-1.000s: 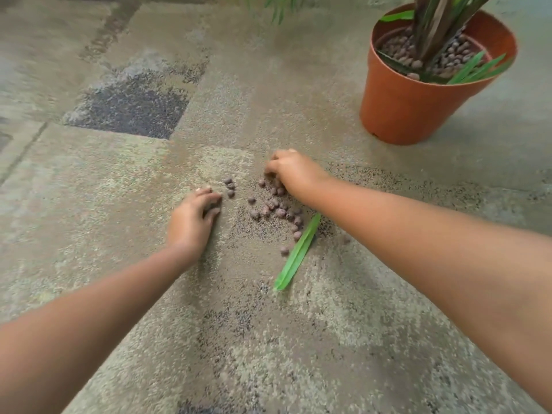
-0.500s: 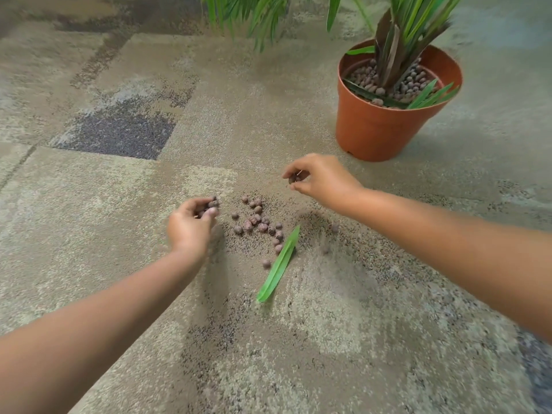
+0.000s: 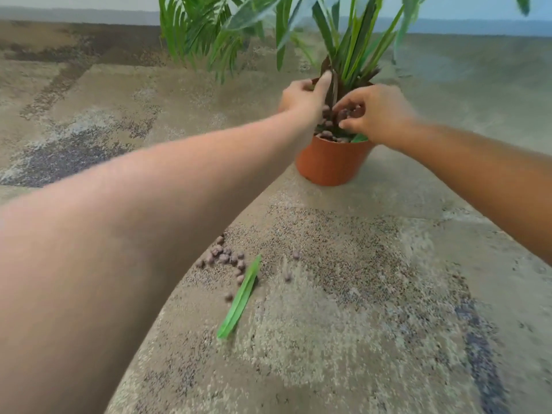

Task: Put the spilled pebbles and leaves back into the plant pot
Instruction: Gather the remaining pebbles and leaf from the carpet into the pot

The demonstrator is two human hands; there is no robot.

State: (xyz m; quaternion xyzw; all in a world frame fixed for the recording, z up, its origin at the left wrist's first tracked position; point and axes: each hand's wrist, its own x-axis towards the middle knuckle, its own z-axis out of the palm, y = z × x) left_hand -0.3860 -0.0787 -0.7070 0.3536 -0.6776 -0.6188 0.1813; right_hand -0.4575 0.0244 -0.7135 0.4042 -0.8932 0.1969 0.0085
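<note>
The orange plant pot (image 3: 331, 162) stands on the carpet with its green plant (image 3: 343, 40) rising out of it. Both of my hands are over the pot's rim. My left hand (image 3: 304, 97) is at the left side with its fingers spread, and a couple of pebbles show just beneath it. My right hand (image 3: 373, 115) is curled around a few brown pebbles (image 3: 346, 112). More pebbles lie inside the pot (image 3: 327, 134). Several spilled pebbles (image 3: 227, 259) and one long green leaf (image 3: 240, 297) lie on the carpet nearer to me.
Patterned beige and grey carpet (image 3: 358, 294) covers the floor. A pale wall (image 3: 74, 4) runs along the back. Palm-like fronds (image 3: 203, 34) hang to the left of the pot. My left forearm hides part of the spilled pebbles.
Both hands rose off the carpet with pebbles and moved up to the pot. The view tilted upward, so the spilled pile now sits lower.
</note>
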